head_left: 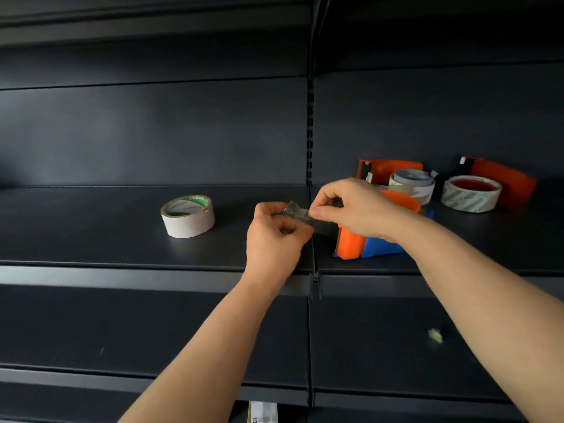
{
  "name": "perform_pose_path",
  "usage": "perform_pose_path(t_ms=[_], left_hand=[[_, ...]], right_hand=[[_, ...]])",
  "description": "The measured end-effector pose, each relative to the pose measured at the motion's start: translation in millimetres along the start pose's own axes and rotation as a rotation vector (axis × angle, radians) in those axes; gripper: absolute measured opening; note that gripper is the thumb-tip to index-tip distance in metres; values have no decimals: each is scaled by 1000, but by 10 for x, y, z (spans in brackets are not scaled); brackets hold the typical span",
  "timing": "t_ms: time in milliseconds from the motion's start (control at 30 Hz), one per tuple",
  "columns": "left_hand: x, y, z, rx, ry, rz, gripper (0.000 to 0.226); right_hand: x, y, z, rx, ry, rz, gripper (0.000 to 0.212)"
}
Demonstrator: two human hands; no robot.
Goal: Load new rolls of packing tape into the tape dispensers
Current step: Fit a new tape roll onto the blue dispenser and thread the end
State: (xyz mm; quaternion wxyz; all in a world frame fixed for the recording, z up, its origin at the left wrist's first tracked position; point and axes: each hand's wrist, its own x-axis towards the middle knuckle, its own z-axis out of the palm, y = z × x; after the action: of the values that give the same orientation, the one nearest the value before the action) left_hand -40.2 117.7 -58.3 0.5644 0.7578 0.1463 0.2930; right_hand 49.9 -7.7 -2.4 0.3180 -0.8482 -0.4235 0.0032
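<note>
An orange and blue tape dispenser (pixel 360 244) stands on the dark shelf (pixel 106 239), mostly covered by my right wrist. A strip of clear tape (pixel 300 215) stretches leftward from it. My left hand (pixel 274 236) pinches the strip's free end, and my right hand (pixel 351 206) pinches the strip just to the right of that, above the dispenser. A lone tape roll with a green core (pixel 187 219) lies flat to the left. Two more orange dispensers (pixel 393 167) (pixel 503 180) lie at the back right, each with a tape roll (pixel 412 183) (pixel 471 193) in front of it.
The shelf's back panel is dark, with a slotted upright (pixel 309 132) at the middle. A lower shelf (pixel 152 337) holds a small pale scrap (pixel 435 335). A white box edge (pixel 264 412) shows at the bottom.
</note>
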Motion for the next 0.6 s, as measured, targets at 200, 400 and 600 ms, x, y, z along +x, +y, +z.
perform_pose_path(t_ms=[200, 400, 600], left_hand=[[47, 16, -12, -39, -24, -75, 37], [80, 21, -88, -39, -102, -103, 40], [99, 59, -139, -156, -183, -149, 19]], right_hand=[[45, 14, 51, -25, 32, 8, 7], [56, 17, 18, 26, 54, -12, 7], [48, 12, 8, 28, 18, -18, 8]])
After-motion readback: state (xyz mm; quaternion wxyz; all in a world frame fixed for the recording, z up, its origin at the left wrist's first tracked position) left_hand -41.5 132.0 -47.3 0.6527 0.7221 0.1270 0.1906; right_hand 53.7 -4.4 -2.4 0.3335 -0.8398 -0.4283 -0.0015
